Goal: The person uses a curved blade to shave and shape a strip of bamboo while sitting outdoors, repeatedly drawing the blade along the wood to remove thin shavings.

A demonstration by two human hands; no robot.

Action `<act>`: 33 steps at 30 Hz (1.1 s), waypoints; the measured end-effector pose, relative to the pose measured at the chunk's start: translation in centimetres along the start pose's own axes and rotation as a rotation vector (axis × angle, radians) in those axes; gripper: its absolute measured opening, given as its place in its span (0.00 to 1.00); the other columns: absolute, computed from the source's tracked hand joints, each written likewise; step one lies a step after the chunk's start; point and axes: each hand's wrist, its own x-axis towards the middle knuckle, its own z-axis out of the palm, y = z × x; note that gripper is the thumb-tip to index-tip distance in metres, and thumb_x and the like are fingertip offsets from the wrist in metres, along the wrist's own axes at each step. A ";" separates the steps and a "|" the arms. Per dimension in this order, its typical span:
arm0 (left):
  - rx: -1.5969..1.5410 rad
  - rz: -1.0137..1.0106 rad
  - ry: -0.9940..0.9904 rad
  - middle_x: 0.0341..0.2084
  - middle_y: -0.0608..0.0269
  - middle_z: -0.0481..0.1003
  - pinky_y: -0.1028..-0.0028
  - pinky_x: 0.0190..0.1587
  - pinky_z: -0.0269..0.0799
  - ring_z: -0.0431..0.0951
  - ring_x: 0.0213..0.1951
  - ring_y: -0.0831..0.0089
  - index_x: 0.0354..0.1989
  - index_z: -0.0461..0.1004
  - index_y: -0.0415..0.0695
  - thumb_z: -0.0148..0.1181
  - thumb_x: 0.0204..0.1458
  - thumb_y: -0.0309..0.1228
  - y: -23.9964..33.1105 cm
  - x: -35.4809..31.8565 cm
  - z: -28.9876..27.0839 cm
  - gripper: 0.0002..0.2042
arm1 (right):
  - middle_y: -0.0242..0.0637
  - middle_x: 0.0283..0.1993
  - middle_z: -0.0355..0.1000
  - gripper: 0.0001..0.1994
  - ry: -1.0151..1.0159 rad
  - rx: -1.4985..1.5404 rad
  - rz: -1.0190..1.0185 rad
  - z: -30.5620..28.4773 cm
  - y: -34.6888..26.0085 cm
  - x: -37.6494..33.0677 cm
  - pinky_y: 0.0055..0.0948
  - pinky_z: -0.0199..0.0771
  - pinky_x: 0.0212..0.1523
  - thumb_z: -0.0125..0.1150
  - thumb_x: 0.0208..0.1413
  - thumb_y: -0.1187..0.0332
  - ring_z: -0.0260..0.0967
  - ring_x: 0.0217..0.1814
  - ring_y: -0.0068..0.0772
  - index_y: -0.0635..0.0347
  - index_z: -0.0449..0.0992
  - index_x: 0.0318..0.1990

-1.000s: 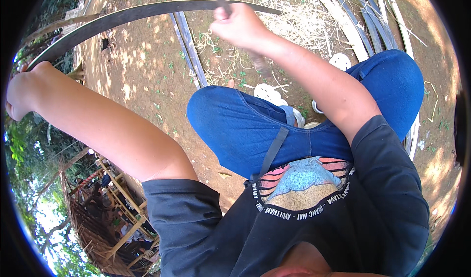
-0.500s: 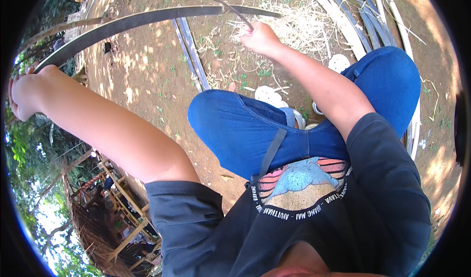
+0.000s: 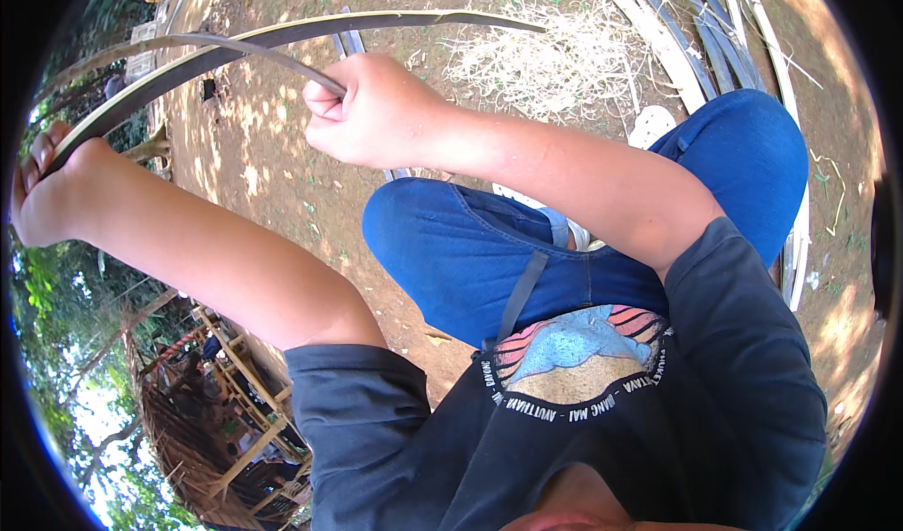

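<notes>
While the left hand [image 3: 61, 188], well left of the shavings pile [image 3: 555, 70], curls round one end of a long bamboo-like strip [image 3: 310, 31], apparently steadying it with its tip over that pile, the right hand [image 3: 376, 112], nearer the pile, clasps a slender knife-like tool [image 3: 292, 63].

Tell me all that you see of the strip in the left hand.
The strip is long, narrow, seemingly wood or bamboo, dark with a pale edge. Held by the left hand at one end, it curves in an arc, its tapered far end seen against shavings. Whether the crossing tool touches it is unclear.
</notes>
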 end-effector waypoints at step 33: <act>-0.003 0.129 0.131 0.12 0.70 0.56 0.73 0.17 0.53 0.56 0.12 0.75 0.29 0.71 0.44 0.46 0.50 0.17 -0.3 -6.7 2.4 0.08 | 0.44 0.26 0.76 0.07 0.319 -0.548 0.607 -11.1 17.0 -10.4 0.42 0.74 0.36 0.57 0.49 0.66 0.75 0.30 0.45 0.60 0.75 0.28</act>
